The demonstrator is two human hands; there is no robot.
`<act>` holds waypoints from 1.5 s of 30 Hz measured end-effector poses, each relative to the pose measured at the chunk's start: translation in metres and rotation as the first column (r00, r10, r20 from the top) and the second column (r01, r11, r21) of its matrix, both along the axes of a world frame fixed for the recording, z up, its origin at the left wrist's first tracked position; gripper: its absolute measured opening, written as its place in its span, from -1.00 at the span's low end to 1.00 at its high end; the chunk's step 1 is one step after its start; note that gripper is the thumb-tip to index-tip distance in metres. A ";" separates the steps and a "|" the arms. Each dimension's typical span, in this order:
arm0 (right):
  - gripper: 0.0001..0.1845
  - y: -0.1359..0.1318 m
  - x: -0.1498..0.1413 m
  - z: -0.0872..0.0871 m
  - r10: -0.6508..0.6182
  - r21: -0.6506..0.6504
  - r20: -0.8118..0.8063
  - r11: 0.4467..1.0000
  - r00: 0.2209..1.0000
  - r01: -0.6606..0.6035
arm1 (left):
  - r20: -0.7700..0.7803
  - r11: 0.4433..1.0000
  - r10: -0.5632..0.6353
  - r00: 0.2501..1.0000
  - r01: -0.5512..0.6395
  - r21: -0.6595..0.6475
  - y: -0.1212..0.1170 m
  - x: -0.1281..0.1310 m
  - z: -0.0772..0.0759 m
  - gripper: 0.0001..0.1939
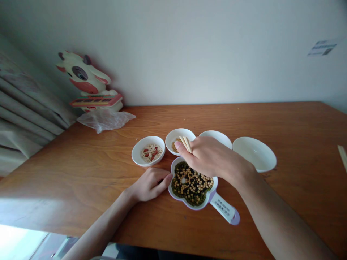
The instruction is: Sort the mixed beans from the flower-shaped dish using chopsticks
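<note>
Head: chopsticks [185, 144] between right fingers [182, 151]

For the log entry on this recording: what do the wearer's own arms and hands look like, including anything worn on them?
The left hand and right hand are bare, without gloves. Both forearms show no sleeves, and no watch or bracelet is visible at either wrist. The picture is too soft to judge nails.
</note>
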State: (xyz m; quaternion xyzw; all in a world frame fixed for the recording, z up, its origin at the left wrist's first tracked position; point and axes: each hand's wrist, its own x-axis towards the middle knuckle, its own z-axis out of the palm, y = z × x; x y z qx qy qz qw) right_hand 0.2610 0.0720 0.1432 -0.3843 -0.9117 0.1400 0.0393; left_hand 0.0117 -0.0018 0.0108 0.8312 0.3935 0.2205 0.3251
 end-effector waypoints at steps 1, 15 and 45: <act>-0.28 0.001 0.000 -0.001 0.015 0.005 -0.007 1.000 1.000 -0.015 | 0.000 1.000 -0.002 1.000 0.002 -0.002 0.000 0.000 0.001 -0.51; -0.18 0.016 0.023 0.021 -0.128 -0.285 -0.438 0.959 0.890 -0.002 | 0.004 1.000 -0.004 1.000 0.004 0.005 0.000 -0.003 -0.002 -0.53; -0.17 0.005 -0.007 0.000 0.037 -0.241 -0.304 0.964 0.952 -0.115 | -0.008 1.000 0.003 1.000 -0.003 -0.008 0.000 -0.001 0.003 -0.53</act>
